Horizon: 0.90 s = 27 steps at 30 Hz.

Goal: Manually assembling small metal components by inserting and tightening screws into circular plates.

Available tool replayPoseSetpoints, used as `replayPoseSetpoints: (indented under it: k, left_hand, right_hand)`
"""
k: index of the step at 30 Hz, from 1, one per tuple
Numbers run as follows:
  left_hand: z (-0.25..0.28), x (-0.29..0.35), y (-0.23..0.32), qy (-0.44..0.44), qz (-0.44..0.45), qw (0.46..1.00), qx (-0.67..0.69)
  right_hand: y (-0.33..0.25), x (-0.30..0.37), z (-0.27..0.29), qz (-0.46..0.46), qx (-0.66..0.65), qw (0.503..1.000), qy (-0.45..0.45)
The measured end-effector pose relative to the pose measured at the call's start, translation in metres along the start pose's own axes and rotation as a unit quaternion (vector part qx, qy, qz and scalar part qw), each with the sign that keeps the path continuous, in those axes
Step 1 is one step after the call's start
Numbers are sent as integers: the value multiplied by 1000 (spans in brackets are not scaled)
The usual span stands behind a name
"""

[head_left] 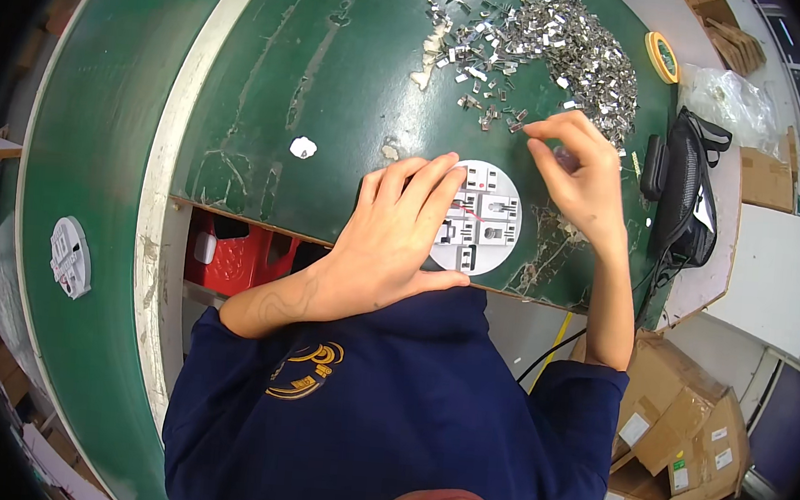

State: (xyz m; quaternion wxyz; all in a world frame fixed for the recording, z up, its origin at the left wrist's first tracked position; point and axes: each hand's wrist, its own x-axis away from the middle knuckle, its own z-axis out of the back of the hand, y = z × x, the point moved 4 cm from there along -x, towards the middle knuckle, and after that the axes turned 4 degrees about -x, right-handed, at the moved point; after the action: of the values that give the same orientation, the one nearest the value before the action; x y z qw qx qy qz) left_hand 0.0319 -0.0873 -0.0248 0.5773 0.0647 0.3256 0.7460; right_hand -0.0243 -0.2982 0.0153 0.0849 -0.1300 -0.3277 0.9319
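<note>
Right hand (pixel 586 175), thumb and forefinger nearly meeting, is at a small metal clip (pixel 515 127); whether it's gripped I cannot tell. A light edge pinch should suit. Left hand (pixel 393 221), loosely spread, rests on the smooth, slotted white disc (pixel 493 222) by the worktop's (pixel 336 104) front edge; glinting clips (pixel 589 63) heap toward the far right corner

Disc (pixel 495 258) part-hidden by left hand (pixel 398 217)
</note>
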Motion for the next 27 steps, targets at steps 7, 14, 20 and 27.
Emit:
replayPoseSetpoints:
  k: [7, 14, 20, 27]
  left_hand:
    - [1, -1, 1, -10, 5, 1000, -1]
    - [2, -1, 2, -14, 8, 1000, -1]
    - [3, -1, 1, -20, 14, 1000, -7]
    - [3, -1, 2, -21, 16, 1000, -6]
  right_hand:
    - [18, -1, -18, 65, 78, 995, -24]
    - [21, 0, -12, 27, -17, 999, 1]
    - [21, -3, 2, -41, -53, 998, 0]
    - [29, -9, 3, -27, 4, 999, 33]
